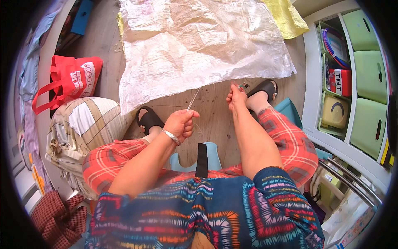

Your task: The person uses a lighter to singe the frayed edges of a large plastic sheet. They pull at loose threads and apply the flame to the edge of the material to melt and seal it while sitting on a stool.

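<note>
A large crumpled white woven plastic sheet [192, 46] spreads over the floor in front of me, its near edge fraying. My left hand [182, 124], with a silver bangle on the wrist, is closed on thin white strands [194, 99] that run up to that edge. To the right, my right hand [235, 96] is just below the same edge, its fingers curled around a small object [243, 86] with green and dark parts, too small to name. Yellow woven material [287, 20] shows under the sheet at the far right.
A red tote bag [74, 81] and a checked cloth bundle [90, 124] stand at my left. White shelving on the right holds green bins [370, 74] and baskets. My feet in black slippers [149, 119] flank the floor, where a light-blue stool [213, 155] shows below me.
</note>
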